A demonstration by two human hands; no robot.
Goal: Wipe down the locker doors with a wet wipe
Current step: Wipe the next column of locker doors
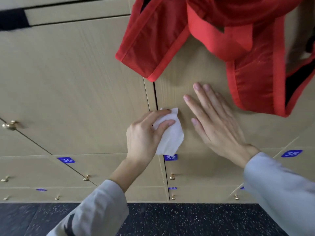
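Observation:
A wall of light wooden locker doors (76, 86) fills the view. My left hand (144, 135) grips a white wet wipe (170, 137) and holds it against the left edge of a door (190, 68), right beside the dark vertical gap between two doors. My right hand (216, 123) lies flat on that same door with its fingers straight, just right of the wipe. Below the wipe sits a blue number label 37 (170, 157), partly covered by the wipe's lower edge.
A red mesh vest (221, 40) hangs over the upper right doors, close above my right hand. Brass knobs (10, 125) stick out from the doors. Blue labels 36 (66, 160) and 38 (291, 153) mark lower doors. Dark speckled floor (179, 218) lies below.

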